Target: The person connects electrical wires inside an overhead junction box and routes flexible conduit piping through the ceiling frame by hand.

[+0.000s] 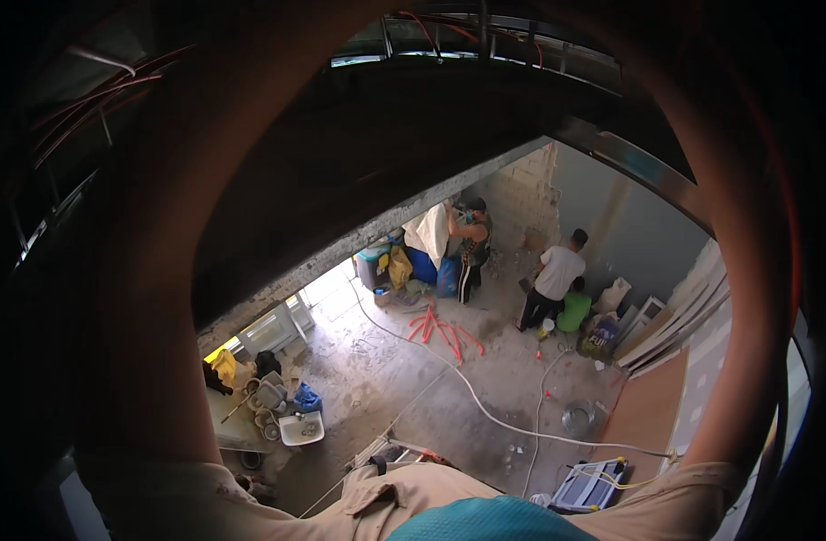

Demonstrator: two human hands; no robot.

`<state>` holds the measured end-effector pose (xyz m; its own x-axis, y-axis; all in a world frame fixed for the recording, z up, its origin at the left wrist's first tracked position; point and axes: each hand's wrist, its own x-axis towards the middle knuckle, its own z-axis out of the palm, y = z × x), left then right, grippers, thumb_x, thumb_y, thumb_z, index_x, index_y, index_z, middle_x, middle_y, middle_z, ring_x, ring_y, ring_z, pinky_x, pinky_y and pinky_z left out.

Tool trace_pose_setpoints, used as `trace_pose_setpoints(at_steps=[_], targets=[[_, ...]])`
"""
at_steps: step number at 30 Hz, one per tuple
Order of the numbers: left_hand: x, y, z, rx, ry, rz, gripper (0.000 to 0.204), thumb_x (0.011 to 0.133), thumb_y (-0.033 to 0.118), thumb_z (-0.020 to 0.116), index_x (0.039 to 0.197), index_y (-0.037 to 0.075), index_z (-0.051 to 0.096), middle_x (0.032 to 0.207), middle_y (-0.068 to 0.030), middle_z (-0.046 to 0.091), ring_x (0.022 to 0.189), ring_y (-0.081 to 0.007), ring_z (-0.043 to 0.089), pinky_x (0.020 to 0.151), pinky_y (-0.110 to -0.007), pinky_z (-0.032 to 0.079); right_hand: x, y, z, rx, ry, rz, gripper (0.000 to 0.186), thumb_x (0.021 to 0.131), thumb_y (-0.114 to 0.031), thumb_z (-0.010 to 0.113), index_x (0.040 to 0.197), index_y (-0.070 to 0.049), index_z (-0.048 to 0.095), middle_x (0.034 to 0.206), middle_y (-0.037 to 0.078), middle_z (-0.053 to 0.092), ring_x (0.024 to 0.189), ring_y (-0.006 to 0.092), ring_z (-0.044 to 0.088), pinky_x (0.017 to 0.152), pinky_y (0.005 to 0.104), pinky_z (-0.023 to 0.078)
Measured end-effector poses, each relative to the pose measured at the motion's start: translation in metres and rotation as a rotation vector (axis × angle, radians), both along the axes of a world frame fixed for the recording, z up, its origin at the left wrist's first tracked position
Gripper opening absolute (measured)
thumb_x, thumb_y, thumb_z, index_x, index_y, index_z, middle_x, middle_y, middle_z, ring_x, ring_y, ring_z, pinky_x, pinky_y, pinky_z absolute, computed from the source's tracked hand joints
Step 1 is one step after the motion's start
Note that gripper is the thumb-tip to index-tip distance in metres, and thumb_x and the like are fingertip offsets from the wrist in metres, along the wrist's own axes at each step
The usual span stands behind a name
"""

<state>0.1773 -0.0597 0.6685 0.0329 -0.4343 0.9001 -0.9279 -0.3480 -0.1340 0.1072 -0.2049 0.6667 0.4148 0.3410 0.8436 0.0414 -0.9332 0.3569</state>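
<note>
Both my arms are raised: the left forearm [173, 298] rises along the left of the view and the right forearm [738, 325] along the right. My hands are out of sight beyond the top, so what they hold or touch is hidden. Overhead are metal framing [384, 34] and red and orange cables [417, 25], with a dark beam edge [368, 230] across the middle. Low at the bottom are my beige clothing [368, 500] and a teal round shape [485, 523].
Far below, three other people [472, 243] [557, 270] [573, 311] work by bags and walls. Red pipes [440, 329], a white cable [485, 410], a white basin [302, 429] and buckets lie on the concrete floor. Boards [665, 361] lean at right. A ladder [390, 455] shows beneath me.
</note>
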Motion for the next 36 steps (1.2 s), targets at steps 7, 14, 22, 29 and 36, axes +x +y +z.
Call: trace_pose_setpoints(at_steps=[7,14,22,29,36], targets=[[-0.018,-0.007,0.000,0.007,-0.126,-0.054,0.012,0.078,0.009,0.063,0.078,-0.003,0.065,0.070,-0.0173,0.064,0.067,-0.0260,0.064,0.061,-0.041,0.047,-0.015,-0.016,-0.007,0.130,0.019,0.056,0.018,0.089,-0.010,0.051,0.100,0.003,0.057,0.089,0.020,0.065,0.089,0.0344,0.065,0.075,0.0455,0.050],[-0.023,0.022,-0.014,0.063,-0.057,0.030,0.008,0.077,0.002,0.060,0.079,-0.005,0.064,0.071,-0.0164,0.063,0.066,-0.0243,0.062,0.060,-0.039,0.046,-0.041,0.027,-0.041,0.495,0.170,0.324,0.022,0.095,-0.014,0.044,0.103,0.003,0.057,0.094,0.020,0.063,0.089,0.0312,0.063,0.077,0.0429,0.047],[-0.004,0.010,0.003,0.072,-0.115,0.016,0.011,0.077,0.002,0.059,0.067,-0.002,0.055,0.060,-0.0125,0.055,0.059,-0.0225,0.055,0.057,-0.039,0.042,0.008,-0.004,-0.031,0.205,-0.084,0.401,0.020,0.096,-0.018,0.045,0.107,-0.005,0.057,0.102,0.014,0.063,0.095,0.0272,0.062,0.081,0.0406,0.046],[-0.013,0.001,-0.011,-0.048,-0.096,-0.075,0.011,0.078,0.004,0.059,0.070,-0.001,0.053,0.063,-0.0122,0.053,0.059,-0.0219,0.052,0.056,-0.039,0.039,-0.009,-0.017,-0.021,0.387,0.084,0.494,0.019,0.095,-0.018,0.050,0.102,-0.004,0.061,0.102,0.011,0.063,0.096,0.0217,0.061,0.085,0.0355,0.046],[-0.010,0.007,0.000,0.126,-0.043,-0.006,0.012,0.081,0.006,0.059,0.074,-0.001,0.051,0.068,-0.0099,0.051,0.065,-0.0198,0.050,0.060,-0.037,0.041,-0.015,-0.022,-0.011,0.322,0.283,0.767,0.020,0.091,-0.019,0.057,0.105,-0.007,0.064,0.100,0.011,0.065,0.094,0.0187,0.062,0.085,0.0324,0.047]])
